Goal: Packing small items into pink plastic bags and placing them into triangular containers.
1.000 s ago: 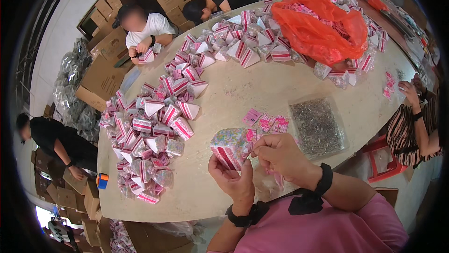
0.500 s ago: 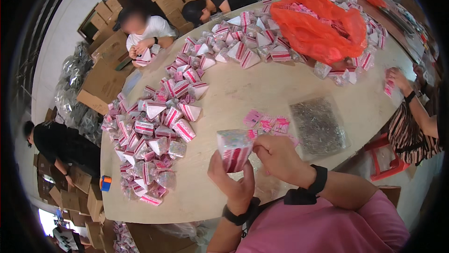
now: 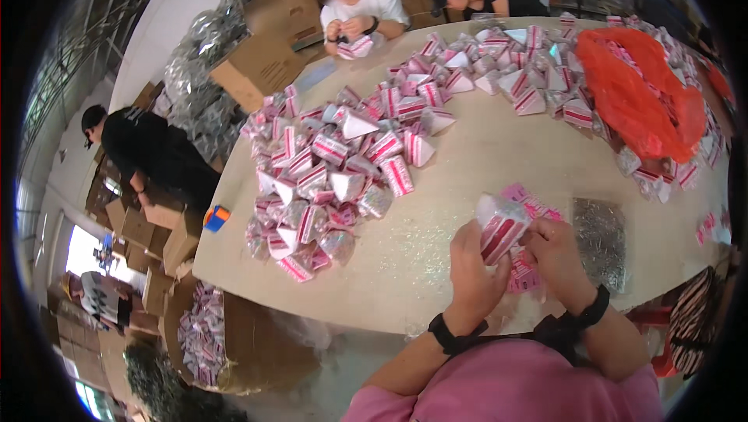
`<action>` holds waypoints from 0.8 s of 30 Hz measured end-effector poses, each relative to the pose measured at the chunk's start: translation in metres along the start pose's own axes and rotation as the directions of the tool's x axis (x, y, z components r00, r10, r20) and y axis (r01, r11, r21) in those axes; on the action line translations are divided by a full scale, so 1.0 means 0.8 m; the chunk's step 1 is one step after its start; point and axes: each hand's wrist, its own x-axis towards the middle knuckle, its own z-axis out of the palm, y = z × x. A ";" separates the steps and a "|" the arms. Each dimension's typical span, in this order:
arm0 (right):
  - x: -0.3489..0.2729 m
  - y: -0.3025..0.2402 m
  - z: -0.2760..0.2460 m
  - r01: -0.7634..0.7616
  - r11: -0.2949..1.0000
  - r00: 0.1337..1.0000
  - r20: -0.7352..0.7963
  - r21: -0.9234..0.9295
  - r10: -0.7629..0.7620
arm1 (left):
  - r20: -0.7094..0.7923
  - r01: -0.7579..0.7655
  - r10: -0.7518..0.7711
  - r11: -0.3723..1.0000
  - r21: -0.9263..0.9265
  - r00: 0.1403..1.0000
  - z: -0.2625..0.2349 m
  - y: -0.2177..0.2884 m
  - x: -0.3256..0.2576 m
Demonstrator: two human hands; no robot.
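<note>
My left hand (image 3: 475, 272) grips a small clear plastic packet (image 3: 502, 229) with a pink-and-white striped card label, from below and on its left side. The fingers of my right hand (image 3: 557, 257) are pinched together at the packet's right edge. Several loose pink printed cards (image 3: 523, 272) lie on the table under and beyond my hands. Just right of them lies a flat clear bag (image 3: 600, 241) of small metal pieces, too fine to name.
A large heap of similar packets (image 3: 335, 158) covers the table's left and curves along its far side. An orange-red plastic bag (image 3: 643, 98) sits at the far right. Co-workers surround the table. A cardboard carton (image 3: 253, 71) stands beyond its left edge; an orange-and-blue object (image 3: 216, 218) sits at that edge.
My view has swung left, so the table and heap appear further right. Both hands stay at the packet, which is now tilted. The right hand's fingers are still closed at its edge.
</note>
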 end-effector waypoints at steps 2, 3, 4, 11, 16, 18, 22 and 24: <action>-0.001 0.013 0.011 0.489 0.659 0.803 -0.001 -0.572 -0.596 | -0.094 -0.031 0.034 0.999 0.032 0.995 -0.003 0.005 0.002; -0.001 0.014 0.013 0.515 0.626 0.781 0.019 -0.585 -0.624 | -0.123 -0.046 0.049 0.999 0.030 0.991 -0.001 0.005 0.001; -0.002 0.014 0.015 0.537 0.593 0.759 0.037 -0.600 -0.650 | -0.150 -0.062 0.065 0.998 0.026 0.987 0.000 0.005 0.000; 0.011 -0.016 0.005 -0.394 0.878 0.907 0.273 0.274 0.322 | -0.123 -0.053 0.066 0.993 0.106 0.990 -0.019 -0.002 -0.005; 0.003 0.014 0.022 0.578 0.584 0.764 0.126 -0.570 -0.633 | -0.094 0.015 -0.015 1.000 -0.002 0.995 -0.010 -0.006 -0.007; -0.001 0.019 0.027 0.482 0.692 0.849 0.093 -0.538 -0.519 | -0.077 0.067 -0.070 0.997 -0.036 0.995 -0.012 -0.010 -0.009; -0.009 0.000 0.032 0.217 0.907 0.965 -0.063 -0.360 -0.256 | -0.078 0.153 -0.157 0.986 -0.061 0.984 -0.018 0.003 -0.007; -0.006 0.006 0.027 0.203 0.938 0.976 -0.022 -0.280 -0.218 | -0.083 0.198 -0.207 0.974 -0.108 0.975 -0.016 0.007 -0.009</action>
